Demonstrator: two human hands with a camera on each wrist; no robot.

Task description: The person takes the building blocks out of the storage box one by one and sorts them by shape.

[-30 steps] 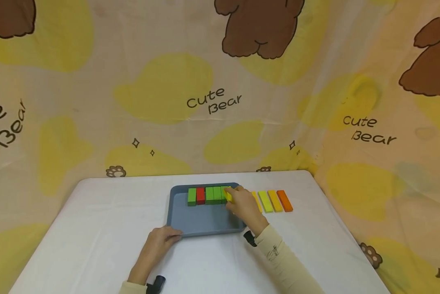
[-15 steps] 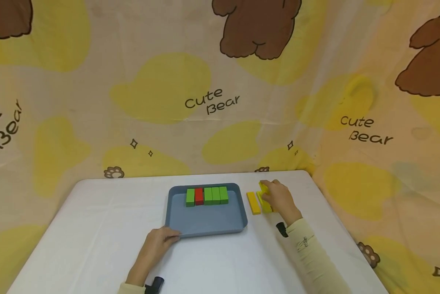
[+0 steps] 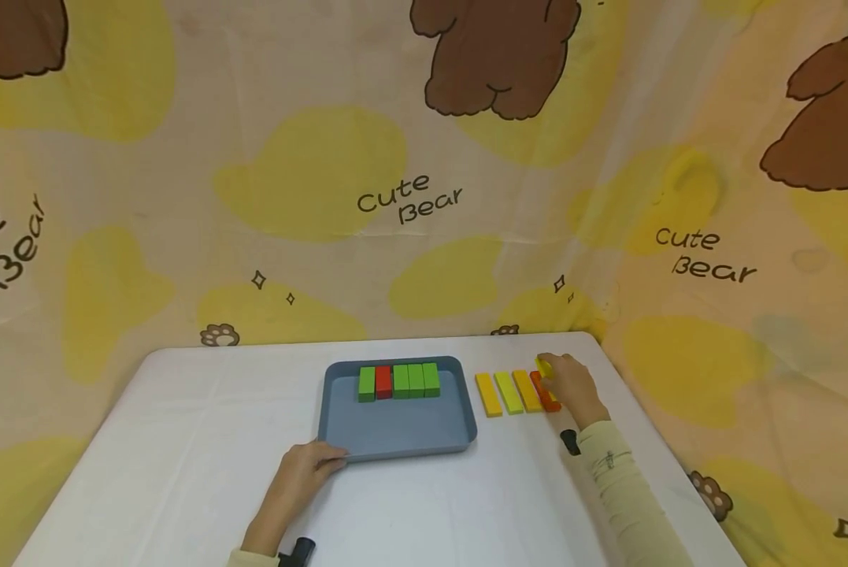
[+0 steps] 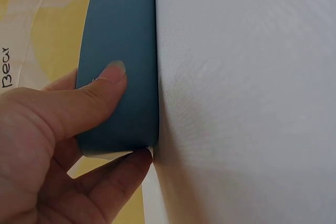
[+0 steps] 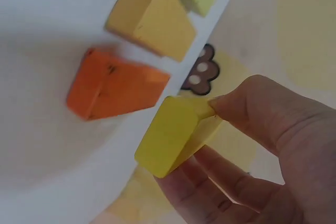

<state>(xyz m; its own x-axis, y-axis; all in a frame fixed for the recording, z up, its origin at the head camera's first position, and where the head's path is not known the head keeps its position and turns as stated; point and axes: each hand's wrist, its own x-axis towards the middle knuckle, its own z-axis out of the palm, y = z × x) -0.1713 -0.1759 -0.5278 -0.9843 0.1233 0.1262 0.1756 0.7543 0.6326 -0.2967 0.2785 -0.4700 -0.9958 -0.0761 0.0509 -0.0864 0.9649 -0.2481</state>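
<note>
My right hand (image 3: 575, 387) pinches a yellow block (image 5: 168, 135) between thumb and fingers, beside the orange block (image 5: 115, 87) at the right end of a row on the white table. To the left in that row lie an amber block (image 3: 527, 391), a lime block (image 3: 509, 393) and another amber block (image 3: 488, 394). My left hand (image 3: 303, 482) holds the near left corner of a blue-grey tray (image 3: 395, 452), its thumb on the outer wall in the left wrist view. Along the tray's far side stand several green blocks (image 3: 416, 379) and one red block (image 3: 383, 383).
The white table (image 3: 183, 441) ends at a curtain (image 3: 310, 260) printed with bears and yellow patches, which hangs behind it and at the right. Black wrist straps (image 3: 570, 442) show on both arms.
My right hand has carried the yellow block from over the tray, rightward past the lime and amber blocks, to the orange block. My left hand stays at the tray's corner.
</note>
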